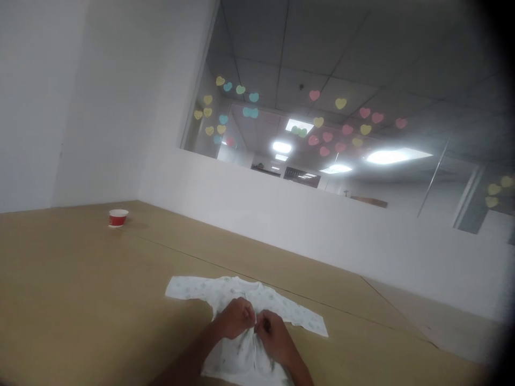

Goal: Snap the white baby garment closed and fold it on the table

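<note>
White baby shirt point(241, 321) flat on counter point(80, 300); my left hand point(237, 317) and right hand point(273, 335) pinch its front together, steadying fabric.

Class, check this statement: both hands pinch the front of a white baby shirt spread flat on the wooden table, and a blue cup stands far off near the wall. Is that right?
Not quite. The cup is red with a white rim, not blue, as the head view shows. The rest holds: the left hand and right hand pinch the front of the white baby shirt spread on the wooden table, with the cup far off near the wall.
</note>
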The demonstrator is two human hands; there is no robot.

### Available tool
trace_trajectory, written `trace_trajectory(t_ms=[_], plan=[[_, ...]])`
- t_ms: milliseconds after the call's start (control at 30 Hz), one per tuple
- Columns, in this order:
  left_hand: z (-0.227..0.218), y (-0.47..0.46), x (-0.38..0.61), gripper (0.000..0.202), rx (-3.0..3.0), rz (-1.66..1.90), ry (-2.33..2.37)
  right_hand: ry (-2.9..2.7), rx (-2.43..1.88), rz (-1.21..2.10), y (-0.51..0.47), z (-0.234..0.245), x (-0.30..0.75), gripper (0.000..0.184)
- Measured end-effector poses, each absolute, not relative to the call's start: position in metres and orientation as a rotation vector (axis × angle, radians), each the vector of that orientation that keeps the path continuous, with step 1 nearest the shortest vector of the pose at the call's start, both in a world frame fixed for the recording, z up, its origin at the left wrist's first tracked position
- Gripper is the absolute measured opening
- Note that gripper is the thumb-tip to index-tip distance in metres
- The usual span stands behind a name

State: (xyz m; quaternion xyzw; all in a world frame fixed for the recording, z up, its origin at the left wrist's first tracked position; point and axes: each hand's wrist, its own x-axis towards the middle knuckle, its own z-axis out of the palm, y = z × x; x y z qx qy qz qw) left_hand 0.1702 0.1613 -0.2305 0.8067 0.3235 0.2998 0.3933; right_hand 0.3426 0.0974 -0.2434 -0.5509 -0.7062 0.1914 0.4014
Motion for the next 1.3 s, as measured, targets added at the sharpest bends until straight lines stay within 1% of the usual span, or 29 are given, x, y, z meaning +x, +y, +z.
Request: trace_trajectory(t_ms=[100,233,300,367,500,600,767,933,1000,1133,1233,1300], plan=[[-0.231,0.163,0.170,0.017,2.035,0.780,0.817,-1.776,-1.391,0.508,0.097,-0.242,0.343,0.023],[-0.235,0.165,0.171,0.019,2.006,0.803,0.800,-1.770,-1.357,0.510,0.097,-0.239,0.344,0.033],[-0.237,0.166,0.171,0.020,1.996,0.818,0.793,-1.770,-1.333,0.531,0.097,-0.237,0.344,0.035],[-0.237,0.166,0.170,0.021,1.982,0.829,0.790,-1.764,-1.318,0.539,0.097,-0.236,0.344,0.033],[-0.235,0.165,0.171,0.024,1.942,0.823,0.797,-1.729,-1.331,0.541,0.095,-0.235,0.341,0.021],[-0.234,0.163,0.173,0.017,1.887,0.777,0.806,-1.716,-1.325,0.549,0.094,-0.235,0.339,0.015],[-0.236,0.162,0.177,0.013,1.843,0.751,0.862,-1.707,-1.330,0.568,0.093,-0.234,0.337,0.016],[-0.240,0.162,0.176,0.030,1.860,0.816,0.930,-1.698,-1.377,0.633,0.093,-0.233,0.334,0.011],[-0.241,0.162,0.175,0.034,1.887,0.823,0.934,-1.698,-1.400,0.646,0.092,-0.232,0.332,0.010],[-0.240,0.161,0.176,0.031,1.939,0.805,0.938,-1.715,-1.391,0.621,0.090,-0.231,0.332,0.012],[-0.239,0.162,0.176,0.027,1.935,0.782,0.927,-1.759,-1.387,0.538,0.089,-0.231,0.336,0.010],[-0.239,0.162,0.175,0.027,1.955,0.778,0.897,-1.788,-1.412,0.461,0.088,-0.232,0.338,0.013]])
